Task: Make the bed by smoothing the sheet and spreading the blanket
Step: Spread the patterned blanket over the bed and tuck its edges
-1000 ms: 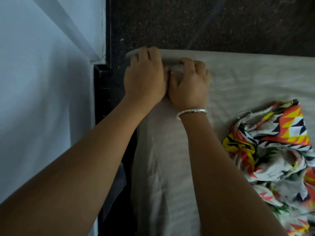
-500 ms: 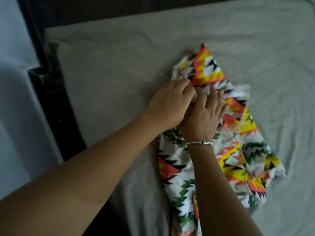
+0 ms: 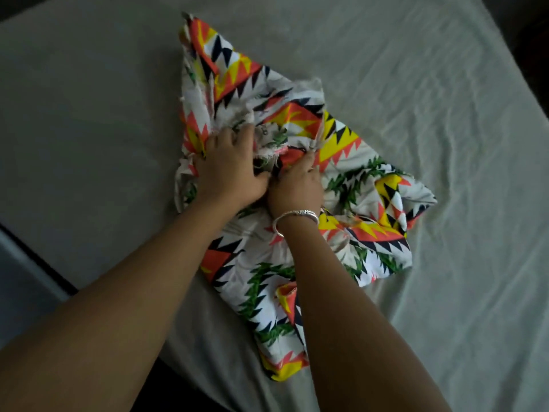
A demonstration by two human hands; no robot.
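A crumpled blanket [image 3: 350, 162], white with orange, yellow, black and green zigzag print, lies bunched in the middle of the bed. Under it spreads the grey sheet [image 3: 416, 69], creased on the right side and smoother on the left. My left hand [image 3: 228, 165] presses into the blanket's left part, fingers curled into the folds. Right beside it, my right hand [image 3: 297, 185], with a silver bangle on the wrist, has its fingers dug into a fold of the blanket. The two hands touch each other.
The bed's left edge [image 3: 98, 272] runs diagonally at lower left, with a dark frame strip [image 3: 38, 257] and a pale wall [image 3: 20, 292] beyond it. A dark area shows past the bed's far right corner [image 3: 528, 40].
My hands have left the sheet's corner by the wall and come onto the blanket. Since half a second ago their fingers have closed into its folds and the cloth has bunched up.
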